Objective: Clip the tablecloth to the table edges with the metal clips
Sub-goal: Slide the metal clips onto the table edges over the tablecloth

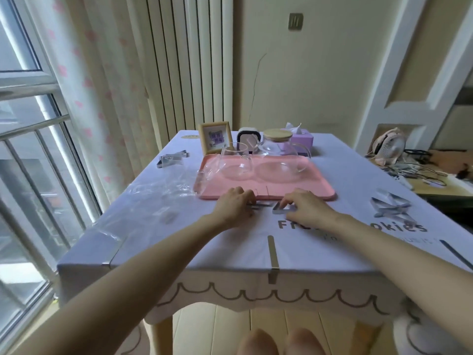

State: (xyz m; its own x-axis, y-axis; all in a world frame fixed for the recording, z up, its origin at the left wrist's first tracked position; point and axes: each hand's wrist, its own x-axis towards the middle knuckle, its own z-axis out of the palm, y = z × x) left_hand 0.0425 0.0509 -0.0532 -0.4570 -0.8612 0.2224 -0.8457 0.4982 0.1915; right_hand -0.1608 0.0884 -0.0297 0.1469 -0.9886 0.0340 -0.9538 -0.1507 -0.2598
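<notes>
A white tablecloth (256, 247) with grey lettering covers the table. Both my hands lie on it just in front of the pink tray. My left hand (234, 204) has its fingers curled round a metal clip (259, 206). My right hand (305, 206) pinches another metal clip (281, 209) beside it. One clip (273, 254) sits clamped over the near edge at the middle, another clip (108, 263) at the near left corner, and a dark clip (457, 253) at the near right. Loose clips lie in a pile (390, 207) on the right and a pile (171, 158) at the far left.
A pink tray (266, 192) holds a glass cup (236, 162) and a glass teapot (280, 156) with a wooden lid. Behind stand a photo frame (215, 137) and a purple tissue box (302, 139). Crumpled clear plastic (158, 190) lies left. A side desk with a fan (389, 147) is at the right.
</notes>
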